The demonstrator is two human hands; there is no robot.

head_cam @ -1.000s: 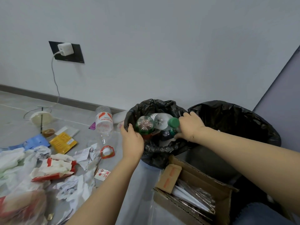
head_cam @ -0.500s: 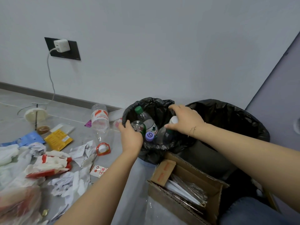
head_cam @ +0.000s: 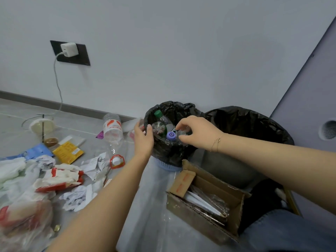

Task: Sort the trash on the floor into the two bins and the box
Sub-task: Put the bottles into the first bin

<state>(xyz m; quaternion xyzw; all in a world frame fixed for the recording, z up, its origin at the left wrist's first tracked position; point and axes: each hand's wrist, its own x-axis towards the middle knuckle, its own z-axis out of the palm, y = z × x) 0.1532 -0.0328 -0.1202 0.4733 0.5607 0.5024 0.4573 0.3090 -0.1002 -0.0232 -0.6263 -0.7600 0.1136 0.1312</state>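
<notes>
The small bin [head_cam: 171, 153] — lined with a black bag over a blue basket — stands against the wall and is packed with plastic bottles: one with a green cap [head_cam: 158, 113] at the back, one with a purple cap [head_cam: 171, 136] near the front, and a clear bottle bottom [head_cam: 159, 129] facing up between them. The left hand [head_cam: 143, 140] rests on the bin's left rim, fingers curled over the edge of the bag, so its grip is on the rim. The right hand [head_cam: 198, 132] hangs over the right side of the bin's mouth with fingers bent down onto a clear bottle [head_cam: 183, 132]; whether that grip is closed on the bottle I cannot tell.

Just right of the small bin sits the large bin [head_cam: 254, 128], also bagged in black; its inside is dark and unreadable. In front of the small bin, the cardboard box [head_cam: 205, 215] lies open with clear wrappers and white paper [head_cam: 205, 202] in it.

Left of the small bin, trash lies on the floor [head_cam: 76, 124]: an unsorted bottle with a red label [head_cam: 112, 131], a yellow packet [head_cam: 68, 154], crumpled papers [head_cam: 76, 197], a red-and-white wrapper [head_cam: 60, 179] and plastic bags [head_cam: 23, 215].
</notes>
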